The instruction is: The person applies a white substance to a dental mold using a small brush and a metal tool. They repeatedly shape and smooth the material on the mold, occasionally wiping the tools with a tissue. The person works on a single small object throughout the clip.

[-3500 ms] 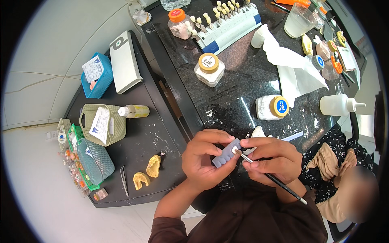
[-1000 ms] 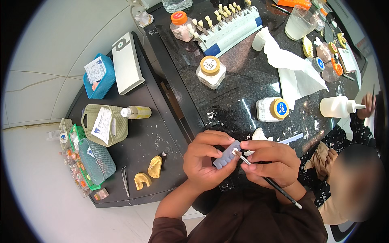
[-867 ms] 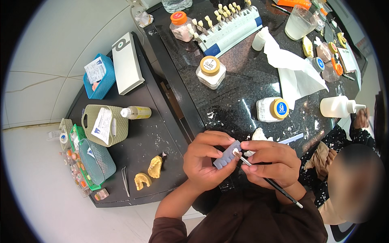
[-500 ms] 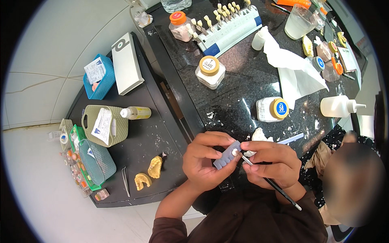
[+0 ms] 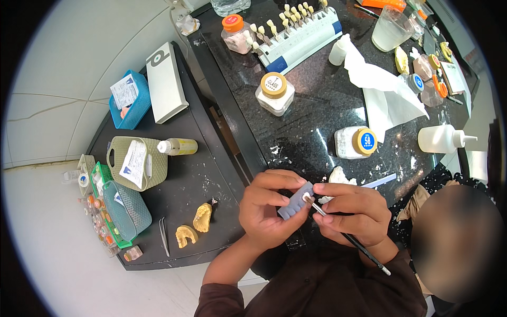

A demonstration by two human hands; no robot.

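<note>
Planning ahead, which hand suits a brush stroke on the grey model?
Probably your right hand: it holds the brush, tip at the white patch, while your left hand holds the grey model.

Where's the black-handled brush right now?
Head view, lower right of centre: the brush is in the right hand, its tip at the white spot on the grey-blue block that the left hand holds.

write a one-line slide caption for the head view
Left hand holding a grey model, right hand holding a brush at its white patch.
</note>
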